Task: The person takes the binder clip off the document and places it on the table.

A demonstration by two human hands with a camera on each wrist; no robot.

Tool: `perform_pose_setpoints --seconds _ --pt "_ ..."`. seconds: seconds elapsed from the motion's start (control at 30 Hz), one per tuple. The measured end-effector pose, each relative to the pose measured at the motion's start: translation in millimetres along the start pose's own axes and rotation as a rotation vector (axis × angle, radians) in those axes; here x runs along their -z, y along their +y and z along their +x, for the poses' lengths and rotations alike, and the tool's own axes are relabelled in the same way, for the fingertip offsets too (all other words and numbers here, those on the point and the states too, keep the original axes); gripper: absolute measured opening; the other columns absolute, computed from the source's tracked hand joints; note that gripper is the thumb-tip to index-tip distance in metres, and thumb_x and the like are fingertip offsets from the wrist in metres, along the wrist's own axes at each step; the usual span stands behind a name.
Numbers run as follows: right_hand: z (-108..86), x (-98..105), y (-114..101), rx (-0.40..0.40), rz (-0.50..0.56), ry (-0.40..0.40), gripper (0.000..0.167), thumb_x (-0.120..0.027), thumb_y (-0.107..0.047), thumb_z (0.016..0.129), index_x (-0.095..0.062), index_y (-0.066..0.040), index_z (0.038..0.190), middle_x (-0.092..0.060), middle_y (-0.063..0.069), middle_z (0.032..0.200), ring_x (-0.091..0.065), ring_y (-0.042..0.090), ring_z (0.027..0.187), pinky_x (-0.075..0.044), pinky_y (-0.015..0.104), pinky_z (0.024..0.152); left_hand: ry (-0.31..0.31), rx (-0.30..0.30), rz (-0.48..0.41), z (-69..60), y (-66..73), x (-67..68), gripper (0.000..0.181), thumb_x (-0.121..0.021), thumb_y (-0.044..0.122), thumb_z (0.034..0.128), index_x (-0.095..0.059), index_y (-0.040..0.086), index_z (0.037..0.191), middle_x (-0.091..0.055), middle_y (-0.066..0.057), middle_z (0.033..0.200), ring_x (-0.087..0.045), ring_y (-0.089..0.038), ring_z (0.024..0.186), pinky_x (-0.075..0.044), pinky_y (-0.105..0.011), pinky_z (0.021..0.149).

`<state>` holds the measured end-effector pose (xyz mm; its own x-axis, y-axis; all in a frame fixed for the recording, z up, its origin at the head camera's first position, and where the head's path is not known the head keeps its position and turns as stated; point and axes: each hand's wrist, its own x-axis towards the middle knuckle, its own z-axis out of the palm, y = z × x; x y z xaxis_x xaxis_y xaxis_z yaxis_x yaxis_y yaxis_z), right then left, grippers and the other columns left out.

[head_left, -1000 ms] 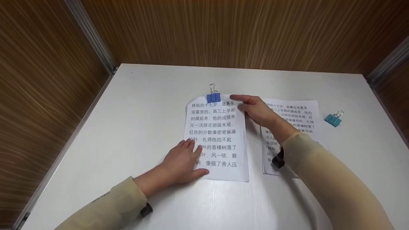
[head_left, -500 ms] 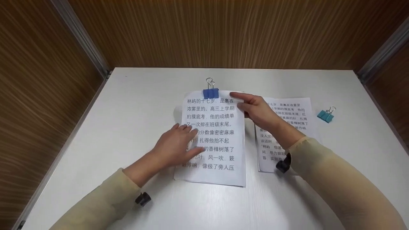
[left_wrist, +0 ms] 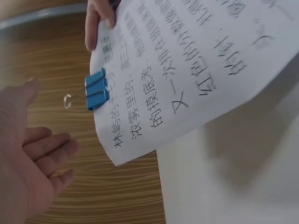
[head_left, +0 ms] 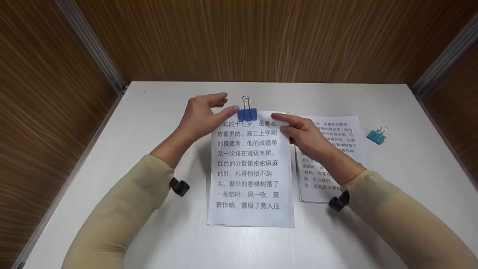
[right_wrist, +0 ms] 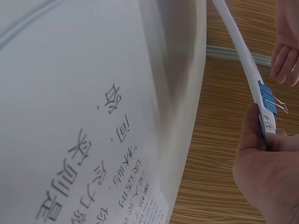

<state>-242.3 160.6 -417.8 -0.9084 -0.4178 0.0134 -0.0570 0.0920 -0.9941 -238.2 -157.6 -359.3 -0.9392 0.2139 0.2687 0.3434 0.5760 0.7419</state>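
Observation:
A stack of printed sheets (head_left: 250,168) is raised off the table, with a blue binder clip (head_left: 247,114) on its top edge. My right hand (head_left: 310,136) pinches the upper right corner between thumb and fingers; the right wrist view shows this right hand (right_wrist: 268,170) gripping the stack edge-on. Beside the clip's left side is my left hand (head_left: 203,116), fingers loosely bent and the thumb tip close to the clip. In the left wrist view a gap separates the left hand (left_wrist: 30,158) from the binder clip (left_wrist: 96,88), whose wire handle points toward the palm.
A second stack of printed sheets (head_left: 325,175) lies on the white table (head_left: 164,231) to the right, partly behind my right forearm. Farther right rests a teal binder clip (head_left: 376,136). Wood-grain panels (head_left: 239,41) enclose the table at the back and sides.
My left hand has left the lower left of the sheets and moved up beside the blue clip. The sheets have lifted from the table, while my right hand keeps its grip on their corner.

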Motion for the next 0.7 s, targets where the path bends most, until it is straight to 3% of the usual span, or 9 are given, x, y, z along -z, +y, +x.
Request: perform_pose_setpoints --seconds 0.1,0.27,0.4,0.53,0.7 --pt "-4.3 -2 -1 0.007 0.007 -0.004 0.047 -0.049 -0.004 0.110 -0.056 -0.013 0.155 -0.065 0.016 0.143 -0.073 0.030 0.112 -0.063 0.033 0.080 -0.023 0.072 -0.187 15.5 -3.7 0.0 0.067 -0.078 0.047 0.0966 -0.061 0.010 0.150 -0.072 -0.005 0.136 -0.066 -0.017 0.128 -0.049 -0.037 0.113" --pt "-11.2 -4 -5 0.003 -0.007 -0.014 0.046 -0.050 -0.005 0.110 -0.057 -0.016 0.155 -0.065 0.013 0.144 -0.072 0.032 0.116 -0.064 0.034 0.081 -0.114 0.130 -0.460 34.7 -12.0 -2.1 0.067 -0.077 0.040 0.0992 -0.056 0.006 0.154 -0.071 -0.006 0.137 -0.065 -0.018 0.129 -0.048 -0.032 0.113" --pt "-14.7 -5 -7 0.010 -0.018 -0.023 0.046 -0.050 -0.005 0.110 -0.057 -0.016 0.155 -0.067 0.012 0.143 -0.072 0.033 0.116 -0.063 0.035 0.082 -0.198 0.175 -0.618 44.0 -15.3 -5.4 0.064 -0.075 0.031 0.1010 -0.054 0.004 0.154 -0.069 -0.009 0.139 -0.067 -0.022 0.127 -0.048 -0.033 0.112" --pt "-15.6 -8 -8 0.018 -0.011 -0.039 0.046 -0.049 -0.003 0.110 -0.057 -0.014 0.155 -0.067 0.013 0.142 -0.072 0.033 0.116 -0.063 0.034 0.082 -0.237 0.205 -0.682 47.6 -15.6 -8.5 0.059 -0.075 0.025 0.1013 -0.056 0.003 0.153 -0.070 -0.012 0.137 -0.068 -0.028 0.127 -0.049 -0.036 0.112" --pt "-15.4 -11 -10 0.014 -0.013 -0.041 0.046 -0.049 -0.003 0.110 -0.058 -0.014 0.153 -0.067 0.013 0.142 -0.072 0.032 0.116 -0.063 0.033 0.081 -0.252 0.217 -0.660 47.5 -15.3 -11.9 0.055 -0.078 0.028 0.0995 -0.062 0.008 0.149 -0.072 -0.012 0.134 -0.070 -0.026 0.123 -0.051 -0.036 0.110"
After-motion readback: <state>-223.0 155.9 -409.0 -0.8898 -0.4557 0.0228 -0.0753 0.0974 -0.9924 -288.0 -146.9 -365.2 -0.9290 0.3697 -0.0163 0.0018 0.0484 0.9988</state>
